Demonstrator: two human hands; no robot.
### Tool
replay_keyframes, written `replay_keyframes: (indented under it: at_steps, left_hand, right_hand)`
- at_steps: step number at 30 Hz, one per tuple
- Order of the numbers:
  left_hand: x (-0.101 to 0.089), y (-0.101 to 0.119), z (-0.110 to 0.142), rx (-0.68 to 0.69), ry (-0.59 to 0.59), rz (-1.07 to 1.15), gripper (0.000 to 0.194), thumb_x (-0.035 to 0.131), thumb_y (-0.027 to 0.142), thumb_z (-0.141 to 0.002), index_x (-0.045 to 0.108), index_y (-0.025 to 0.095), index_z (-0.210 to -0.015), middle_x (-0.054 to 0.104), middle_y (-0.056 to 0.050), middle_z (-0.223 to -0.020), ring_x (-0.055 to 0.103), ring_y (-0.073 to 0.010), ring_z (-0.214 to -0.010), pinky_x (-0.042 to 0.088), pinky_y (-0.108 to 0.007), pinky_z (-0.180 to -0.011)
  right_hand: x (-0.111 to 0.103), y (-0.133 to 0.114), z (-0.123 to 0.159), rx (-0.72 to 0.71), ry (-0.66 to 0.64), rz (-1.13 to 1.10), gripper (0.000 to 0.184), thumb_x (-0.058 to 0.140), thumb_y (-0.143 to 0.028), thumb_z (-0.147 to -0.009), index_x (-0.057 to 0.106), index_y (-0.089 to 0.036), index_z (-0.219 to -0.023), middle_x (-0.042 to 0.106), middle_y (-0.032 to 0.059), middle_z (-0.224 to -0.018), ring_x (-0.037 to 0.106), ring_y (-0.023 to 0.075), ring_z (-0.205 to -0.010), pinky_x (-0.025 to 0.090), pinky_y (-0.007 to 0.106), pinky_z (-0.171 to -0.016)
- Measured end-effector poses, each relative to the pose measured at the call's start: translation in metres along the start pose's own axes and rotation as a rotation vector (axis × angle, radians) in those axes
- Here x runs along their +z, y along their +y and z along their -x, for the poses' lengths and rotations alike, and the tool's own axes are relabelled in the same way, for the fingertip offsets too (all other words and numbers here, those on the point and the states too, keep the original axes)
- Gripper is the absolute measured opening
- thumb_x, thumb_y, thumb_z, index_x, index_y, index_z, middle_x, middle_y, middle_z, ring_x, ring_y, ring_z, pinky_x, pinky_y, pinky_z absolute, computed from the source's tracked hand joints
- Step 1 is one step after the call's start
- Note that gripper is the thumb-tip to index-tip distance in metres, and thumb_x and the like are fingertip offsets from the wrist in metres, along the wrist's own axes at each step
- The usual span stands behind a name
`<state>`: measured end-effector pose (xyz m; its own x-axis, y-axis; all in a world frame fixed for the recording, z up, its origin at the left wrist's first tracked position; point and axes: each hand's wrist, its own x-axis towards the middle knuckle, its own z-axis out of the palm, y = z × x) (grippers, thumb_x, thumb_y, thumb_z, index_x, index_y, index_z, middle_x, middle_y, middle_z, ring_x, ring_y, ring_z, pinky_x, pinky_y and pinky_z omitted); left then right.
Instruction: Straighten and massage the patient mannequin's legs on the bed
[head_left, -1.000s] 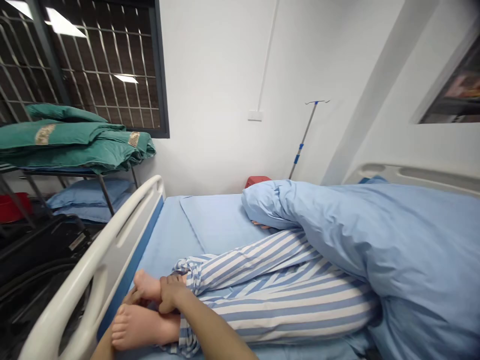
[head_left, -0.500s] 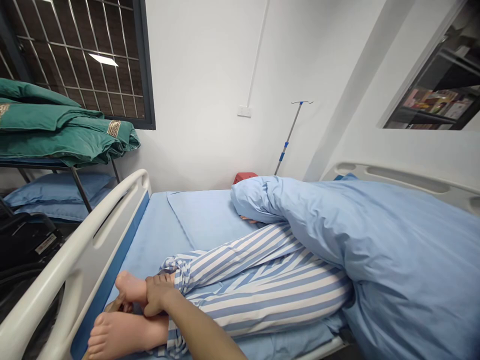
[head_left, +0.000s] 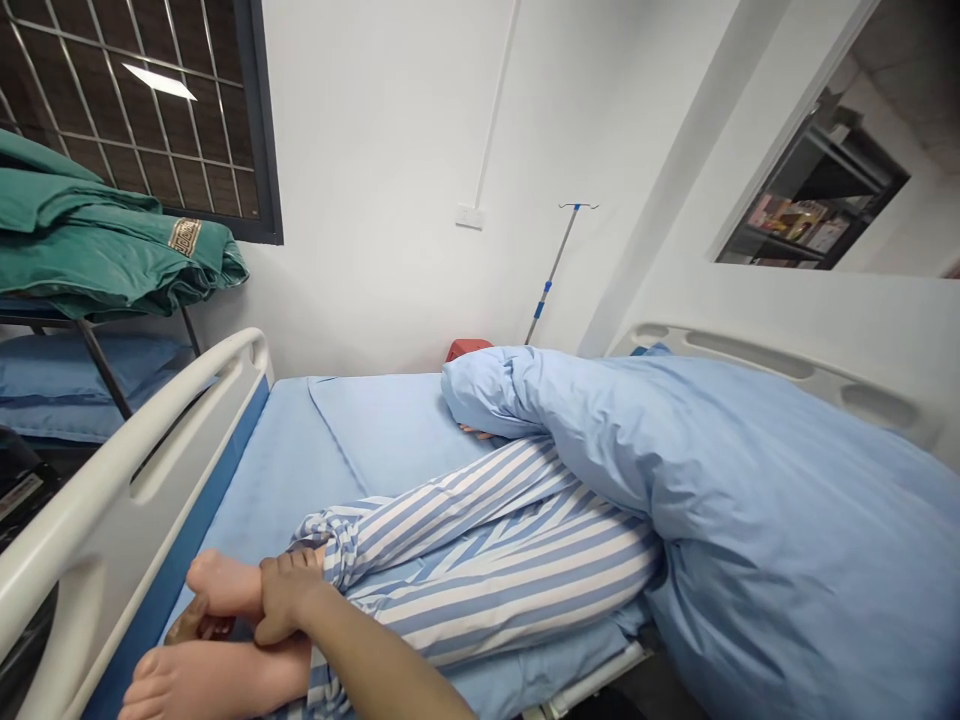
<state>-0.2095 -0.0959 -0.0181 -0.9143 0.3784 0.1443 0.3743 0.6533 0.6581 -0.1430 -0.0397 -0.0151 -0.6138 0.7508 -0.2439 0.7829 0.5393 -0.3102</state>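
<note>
A manikin lies on the bed in blue-and-white striped trousers [head_left: 480,520], its smooth feet toward the footboard. My right hand [head_left: 289,595] is wrapped over the ankle of the far foot [head_left: 225,585], just below the bunched trouser cuff. From the sole side, my left hand [head_left: 199,622] grips that same far foot; part of it is hidden behind the near foot [head_left: 217,680]. The near foot lies closest to me, partly under my right forearm. A thick blue quilt [head_left: 735,490] covers the manikin's upper part, with a few fingertips showing at its edge.
A cream footboard [head_left: 157,440] rises at the left, and a headboard [head_left: 750,350] stands at the far right. Beyond the bed are an IV pole [head_left: 555,270] and a red object [head_left: 469,348]. Green bedding [head_left: 135,250] is piled on a rack at the left.
My view has turned to the right, so the bed and room sit further left in the picture. Both hands keep their hold on the far foot and ankle.
</note>
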Motion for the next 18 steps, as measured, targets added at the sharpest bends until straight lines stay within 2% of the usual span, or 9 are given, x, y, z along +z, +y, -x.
replay_keyframes:
  at_steps: [2, 3, 6, 11, 14, 18]
  left_hand:
    - [-0.002, 0.002, 0.001, -0.237, 0.158, -0.047, 0.062, -0.004, 0.009, -0.083, 0.048, 0.018, -0.115, 0.059, -0.016, -0.099, 0.055, -0.0332, -0.096, 0.043, -0.052, -0.067]
    - [-0.002, 0.001, 0.003, -0.292, 0.194, -0.072, 0.058, -0.003, 0.014, -0.085, 0.045, 0.014, -0.119, 0.058, -0.019, -0.105, 0.054, -0.0355, -0.099, 0.044, -0.052, -0.067]
    - [0.003, -0.004, 0.007, -0.233, 0.192, -0.145, 0.056, -0.003, 0.017, -0.086, 0.038, 0.006, -0.123, 0.055, -0.024, -0.109, 0.051, -0.0384, -0.103, 0.044, -0.052, -0.069]
    - [0.01, -0.012, 0.012, -0.129, 0.253, -0.201, 0.052, 0.005, 0.011, -0.083, 0.032, 0.006, -0.127, 0.053, -0.025, -0.113, 0.049, -0.0378, -0.107, 0.044, -0.053, -0.071]
    - [0.004, -0.008, 0.016, -0.122, 0.229, -0.206, 0.053, 0.004, 0.01, -0.081, 0.03, 0.004, -0.128, 0.05, -0.027, -0.116, 0.047, -0.0382, -0.109, 0.044, -0.054, -0.07]
    - [-0.007, -0.001, 0.017, -0.129, 0.183, -0.163, 0.056, -0.003, 0.013, -0.082, 0.038, -0.001, -0.117, 0.05, -0.029, -0.11, 0.046, -0.0395, -0.107, 0.043, -0.053, -0.07]
  right_hand:
    - [0.002, 0.001, -0.001, 0.0, 0.004, 0.005, 0.08, 0.066, -0.039, -0.053, 0.041, -0.009, -0.123, 0.051, 0.022, -0.122, 0.046, 0.0357, -0.116, 0.033, 0.05, -0.098]
    - [0.003, 0.001, -0.001, 0.003, 0.006, 0.006, 0.079, 0.066, -0.039, -0.053, 0.04, -0.01, -0.123, 0.05, 0.0218, -0.123, 0.046, 0.0359, -0.116, 0.033, 0.051, -0.098]
    - [0.006, 0.002, -0.002, 0.012, 0.017, -0.007, 0.079, 0.066, -0.037, -0.053, 0.04, -0.01, -0.122, 0.049, 0.0219, -0.124, 0.046, 0.0364, -0.117, 0.033, 0.051, -0.098]
    - [0.009, 0.002, -0.001, 0.006, 0.032, -0.033, 0.077, 0.066, -0.039, -0.055, 0.04, -0.011, -0.123, 0.049, 0.0212, -0.124, 0.045, 0.0363, -0.118, 0.031, 0.052, -0.099]
    - [0.007, 0.002, 0.002, 0.0, 0.021, -0.034, 0.076, 0.065, -0.038, -0.057, 0.04, -0.011, -0.123, 0.048, 0.021, -0.124, 0.044, 0.036, -0.118, 0.03, 0.051, -0.1]
    - [0.003, 0.001, 0.006, 0.005, 0.013, -0.037, 0.074, 0.064, -0.037, -0.058, 0.041, -0.011, -0.122, 0.049, 0.0204, -0.122, 0.044, 0.0355, -0.117, 0.028, 0.049, -0.102]
